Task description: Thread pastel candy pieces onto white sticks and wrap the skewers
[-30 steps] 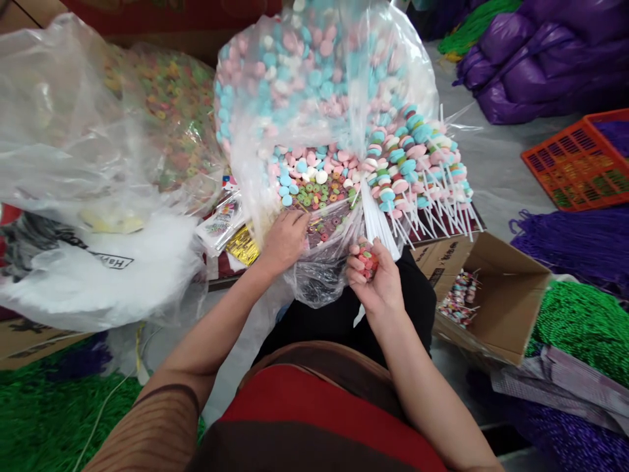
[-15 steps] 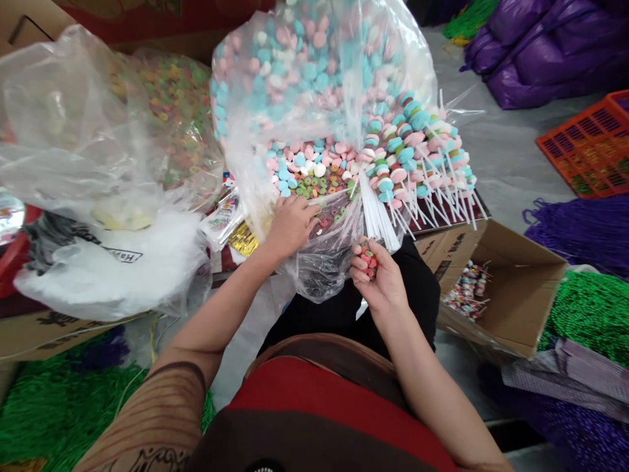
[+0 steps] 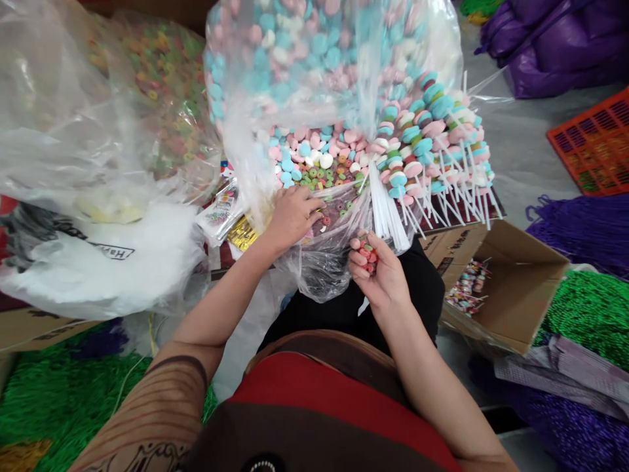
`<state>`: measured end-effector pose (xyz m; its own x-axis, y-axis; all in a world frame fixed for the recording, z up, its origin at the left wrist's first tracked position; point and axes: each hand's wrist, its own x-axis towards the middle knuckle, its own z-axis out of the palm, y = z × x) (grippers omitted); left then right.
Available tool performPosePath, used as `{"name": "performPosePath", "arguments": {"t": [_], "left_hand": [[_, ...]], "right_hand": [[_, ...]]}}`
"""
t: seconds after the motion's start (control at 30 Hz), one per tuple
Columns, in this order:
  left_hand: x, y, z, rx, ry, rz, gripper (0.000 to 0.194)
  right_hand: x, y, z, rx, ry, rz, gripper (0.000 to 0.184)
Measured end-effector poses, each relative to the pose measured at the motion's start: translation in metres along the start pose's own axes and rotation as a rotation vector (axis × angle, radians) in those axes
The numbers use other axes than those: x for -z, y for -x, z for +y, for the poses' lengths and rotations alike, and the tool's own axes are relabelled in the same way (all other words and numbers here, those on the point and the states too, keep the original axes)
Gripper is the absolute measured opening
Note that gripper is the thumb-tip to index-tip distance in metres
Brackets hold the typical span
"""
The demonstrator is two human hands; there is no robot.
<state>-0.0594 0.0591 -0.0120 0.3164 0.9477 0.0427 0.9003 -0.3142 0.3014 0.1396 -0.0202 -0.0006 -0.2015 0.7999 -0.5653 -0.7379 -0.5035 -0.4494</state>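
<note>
My right hand is closed around several small candy rings, mostly red with a little green, near my lap. My left hand is over the near edge of an opened clear bag, its fingers bent and the thumb close to the index finger. A small yellow-green candy ring appears between those fingertips. Loose green and orange candy rings lie just beyond this hand, beside pink, blue and white round candies. A bundle of white sticks lies in front of my right hand.
Finished candy skewers are piled at the right. A large bag of round candies stands behind; a bag of candy rings is at left. An open cardboard box holds more skewers. An orange crate and green beads lie farther right.
The view has shifted slightly, bringing the bags nearer. My left hand's fingertips have moved a little over the candy rings. My right hand still holds its candy rings in the same place.
</note>
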Motion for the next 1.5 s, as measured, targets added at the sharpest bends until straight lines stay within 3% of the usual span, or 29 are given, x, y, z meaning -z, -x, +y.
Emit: {"name": "performPosePath", "arguments": {"t": [0.3,0.63,0.77,0.97,1.2,1.3,1.5], "left_hand": [[-0.006,0.001,0.001,0.024,0.063,0.05,0.021],[0.001,0.001,0.007,0.052,0.009,0.019,0.028],[0.001,0.002,0.026,-0.049,-0.001,0.069,0.031],[-0.015,0.008,0.057,-0.213,0.004,-0.004,0.035],[-0.028,0.021,0.059,-0.317,-0.046,0.069,0.038],[-0.026,0.018,0.056,-0.302,-0.062,0.064,0.04],[-0.006,0.004,0.037,-0.123,-0.081,0.081,0.032]], "right_hand": [[0.0,-0.002,0.002,-0.001,0.037,-0.002,0.017],[-0.001,0.0,0.003,-0.003,0.028,0.012,0.015],[-0.001,0.003,0.0,0.02,0.021,0.006,0.016],[-0.002,0.006,-0.017,0.081,0.009,0.002,0.012],[-0.011,-0.02,-0.029,0.107,-0.016,0.002,0.012],[-0.012,-0.03,-0.024,0.125,-0.02,0.07,0.014],[-0.014,-0.032,-0.018,0.16,-0.017,0.118,0.015]]}}
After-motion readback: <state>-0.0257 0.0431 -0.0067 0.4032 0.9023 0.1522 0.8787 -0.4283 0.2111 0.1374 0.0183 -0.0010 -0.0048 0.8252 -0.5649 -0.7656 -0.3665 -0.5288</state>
